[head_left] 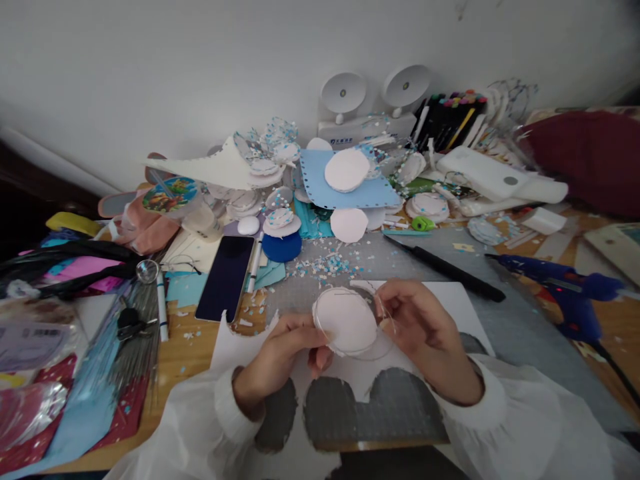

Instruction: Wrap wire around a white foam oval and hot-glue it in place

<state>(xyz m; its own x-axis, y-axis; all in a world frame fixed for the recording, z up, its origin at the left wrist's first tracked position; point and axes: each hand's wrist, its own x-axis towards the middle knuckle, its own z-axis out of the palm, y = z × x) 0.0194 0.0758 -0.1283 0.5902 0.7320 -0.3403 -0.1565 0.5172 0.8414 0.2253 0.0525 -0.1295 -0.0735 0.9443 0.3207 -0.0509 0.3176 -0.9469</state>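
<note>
Between my hands is a round white paper disc (pixel 346 321) with a thin wire ring around its edge. My left hand (pixel 295 343) pinches the disc at its left edge, thumb on top. My right hand (pixel 417 323) is closed with thumb and fingers together near the right edge, where the thin wire (pixel 389 308) curves between the fingertips. Beneath both hands lies a white sheet (pixel 450 300) with several rounded cut-outs, on a grey cutting mat (pixel 540 360). Blue and white confetti bits (pixel 330 265) are scattered just beyond the disc.
A smartphone (pixel 226 277) and white pens lie to the left. On the right are a black craft tool (pixel 453 272) and a blue glue gun (pixel 560 287) with a red light. Paper discs, a light-blue sheet (pixel 320 190) and a twin lamp (pixel 367 123) fill the back.
</note>
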